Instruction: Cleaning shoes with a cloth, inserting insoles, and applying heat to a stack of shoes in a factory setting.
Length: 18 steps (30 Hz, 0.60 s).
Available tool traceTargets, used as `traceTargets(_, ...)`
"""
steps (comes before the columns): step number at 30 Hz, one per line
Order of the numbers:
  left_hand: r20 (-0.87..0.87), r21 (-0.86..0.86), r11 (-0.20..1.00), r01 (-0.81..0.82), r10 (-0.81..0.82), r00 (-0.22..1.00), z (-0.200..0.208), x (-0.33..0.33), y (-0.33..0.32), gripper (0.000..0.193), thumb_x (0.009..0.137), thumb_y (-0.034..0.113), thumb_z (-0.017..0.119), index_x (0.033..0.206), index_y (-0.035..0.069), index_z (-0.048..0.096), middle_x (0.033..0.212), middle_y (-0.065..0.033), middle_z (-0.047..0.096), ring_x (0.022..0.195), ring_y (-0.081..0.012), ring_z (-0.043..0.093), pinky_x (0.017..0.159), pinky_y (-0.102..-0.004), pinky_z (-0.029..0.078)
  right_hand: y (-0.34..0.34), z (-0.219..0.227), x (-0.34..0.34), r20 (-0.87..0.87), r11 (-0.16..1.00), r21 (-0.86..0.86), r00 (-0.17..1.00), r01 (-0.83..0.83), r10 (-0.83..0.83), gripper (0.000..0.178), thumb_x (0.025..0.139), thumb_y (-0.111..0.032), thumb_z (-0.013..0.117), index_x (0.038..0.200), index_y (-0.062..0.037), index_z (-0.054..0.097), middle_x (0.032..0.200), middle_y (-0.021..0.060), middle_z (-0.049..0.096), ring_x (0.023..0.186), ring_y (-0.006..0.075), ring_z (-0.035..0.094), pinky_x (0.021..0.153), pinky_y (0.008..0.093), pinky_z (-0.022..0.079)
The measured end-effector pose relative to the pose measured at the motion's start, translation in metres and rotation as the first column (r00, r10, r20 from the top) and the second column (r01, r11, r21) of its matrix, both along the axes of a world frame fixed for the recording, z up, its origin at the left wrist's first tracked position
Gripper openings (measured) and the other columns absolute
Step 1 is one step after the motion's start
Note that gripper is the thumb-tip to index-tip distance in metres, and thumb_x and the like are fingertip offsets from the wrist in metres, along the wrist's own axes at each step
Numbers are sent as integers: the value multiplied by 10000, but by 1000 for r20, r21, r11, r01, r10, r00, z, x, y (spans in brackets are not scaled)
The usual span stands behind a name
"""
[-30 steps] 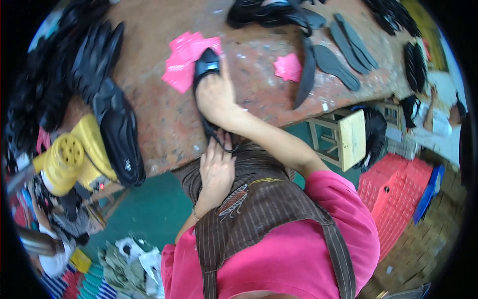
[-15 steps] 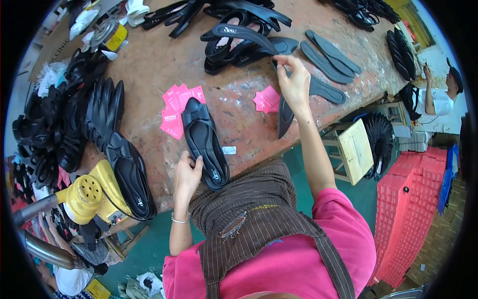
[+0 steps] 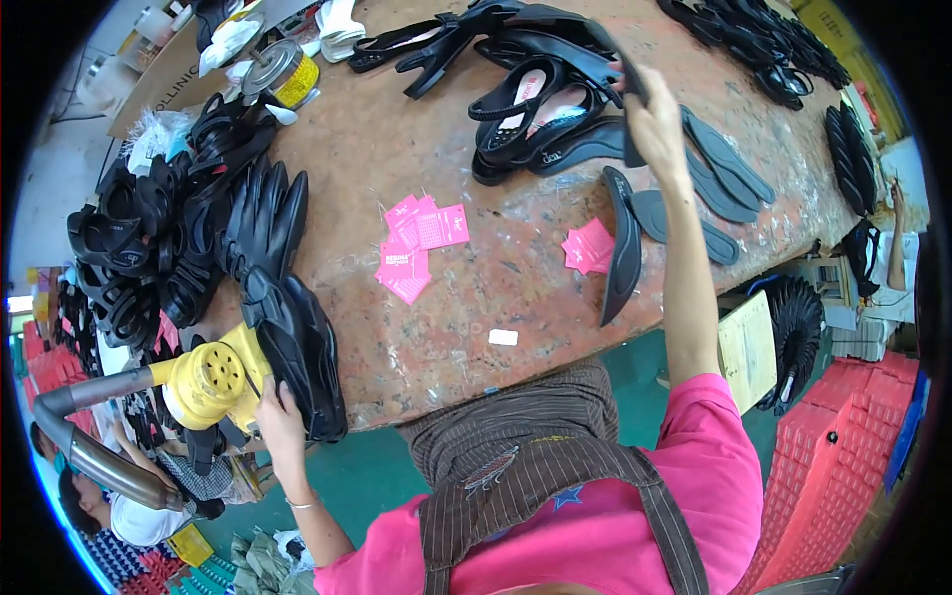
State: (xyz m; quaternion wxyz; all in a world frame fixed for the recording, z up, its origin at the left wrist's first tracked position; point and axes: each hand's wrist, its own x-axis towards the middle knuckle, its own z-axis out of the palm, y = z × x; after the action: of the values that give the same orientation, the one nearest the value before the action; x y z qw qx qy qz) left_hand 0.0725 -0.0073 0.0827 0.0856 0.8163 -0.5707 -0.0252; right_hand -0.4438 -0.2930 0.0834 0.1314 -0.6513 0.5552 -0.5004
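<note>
**Right hand [image 3: 657,127] holds dark insole [image 3: 634,94] above a crowded table [image 3: 476,382]**

A worker's right arm reaches toward the upper right of the frame, elbow nearly straight, the hand raised with fingers and thumb closed around the thin, curved insole, seen almost edge-on. The left hand [image 3: 281,421] is extended to the lower left, palm turned inward and fingers bent at the edge of a smooth black shoe [image 3: 317,362]; whether they grip it cannot be told. The shoe lies just beside a yellow machine [image 3: 220,382] with a round, perforated cover.

Under and left of the right hand, at top centre, sit glossy black shoes [image 3: 526,104] with slim straps. Below it, a tapering black insole [image 3: 622,253] rests on the table, while matte grey insoles [image 3: 732,178] lie flat to its right. Crisp pink paper tags [image 3: 416,243] are fanned out near the centre, between the two hands, with a smaller pink cluster [image 3: 589,247] farther right. The tabletop is worn, reddish-brown and scuffed. More black footwear [image 3: 149,238] is heaped at left; red boxes [image 3: 833,466] are stacked at lower right.
</note>
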Motion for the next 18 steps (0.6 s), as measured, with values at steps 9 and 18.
traceTargets(9, -60, -254, 959, -128, 117, 991, 10, -1, -9, 171, 923, 97, 587, 859, -53, 535, 673, -231, 479, 607, -422, 456, 591, -457, 399, -17, -9, 79, -323, 916, 181, 858, -359, 400, 391, 788, -42, 640, 1179, -32, 646, 1085, 216, 667, 1038, 382, 637, 907, 411, 503)
traceTargets(18, 12, -242, 967, 82, -81, 997, 13, -5, -14, 94, 871, 30, 600, 931, -42, 588, 829, -244, 598, 816, -452, 587, 722, -468, 470, -9, 4, 74, -74, 975, 101, 976, -197, 205, 243, 928, -140, 669, 1113, 15, 647, 909, 42, 657, 835, 121, 620, 807, 261, 479)
